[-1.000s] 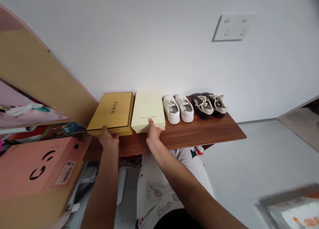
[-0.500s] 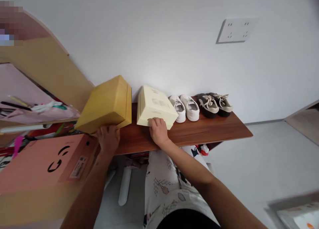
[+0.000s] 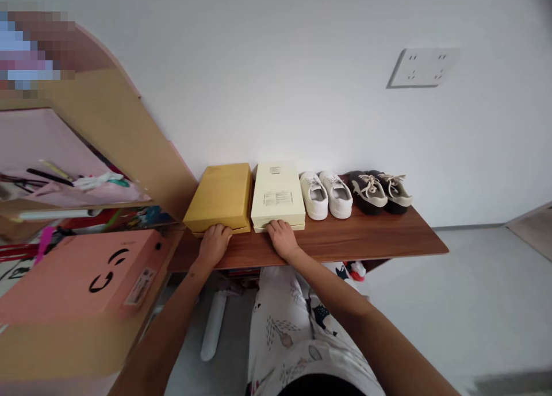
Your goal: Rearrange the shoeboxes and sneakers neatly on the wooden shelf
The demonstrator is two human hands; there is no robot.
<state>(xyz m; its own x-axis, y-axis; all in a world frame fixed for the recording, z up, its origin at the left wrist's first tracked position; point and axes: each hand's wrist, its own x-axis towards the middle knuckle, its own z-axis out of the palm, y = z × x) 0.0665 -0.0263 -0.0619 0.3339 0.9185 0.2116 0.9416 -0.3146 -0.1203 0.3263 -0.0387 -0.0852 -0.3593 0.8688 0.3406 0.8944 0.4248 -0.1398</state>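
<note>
A mustard-yellow shoebox [image 3: 222, 195] lies flat on the wooden shelf top [image 3: 371, 241], its lid on. My left hand [image 3: 214, 243] grips the lower front edge of it, fingertips curled at the front side. Just to the right sits a cream shoebox [image 3: 278, 198] with small print on its lid. At its front edge my right hand [image 3: 282, 238] is closed on the lower rim, thumb side hidden. Right of that box stand white sneakers [image 3: 326, 195] side by side, toes toward the wall, then dark sneakers [image 3: 380, 192] with beige laces.
A pink shoebox [image 3: 81, 275] lies at the left, near a cluttered shelf unit [image 3: 125, 126] with pens and small items. The wall behind carries a socket plate [image 3: 425, 67]. Below the shelf top, a white roll [image 3: 214, 326] shows beside my legs.
Both boxes have gone from tilted and askew to lying flat and nearly parallel, side by side. My hands remain at their front edges. The view has shifted slightly.
</note>
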